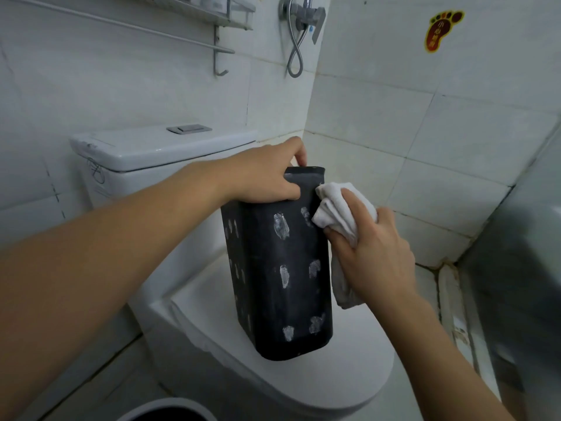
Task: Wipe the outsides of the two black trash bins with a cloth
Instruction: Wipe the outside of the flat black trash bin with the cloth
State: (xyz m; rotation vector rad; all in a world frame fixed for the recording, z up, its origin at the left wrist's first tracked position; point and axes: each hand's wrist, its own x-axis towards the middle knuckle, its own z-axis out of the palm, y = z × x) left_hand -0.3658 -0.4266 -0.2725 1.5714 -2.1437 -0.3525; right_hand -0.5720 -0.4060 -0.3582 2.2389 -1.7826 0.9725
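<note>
A tall black rectangular trash bin (279,268) stands on the closed toilet lid (334,375). White smudges dot its front and left faces. My left hand (267,174) grips the bin's top rim, fingers curled over the far edge and thumb on the near side. My right hand (370,250) holds a bunched white cloth (340,208) and presses it against the bin's upper right side. A tail of the cloth hangs below the hand. A dark round opening with a pale rim (170,411) shows at the bottom edge; whether it is the second bin is unclear.
The white toilet tank (158,147) stands behind the bin on the left. Tiled walls meet in a corner behind it. A shower valve with a hose (303,19) and a metal rack (212,13) hang above. A grey surface (522,268) fills the right edge.
</note>
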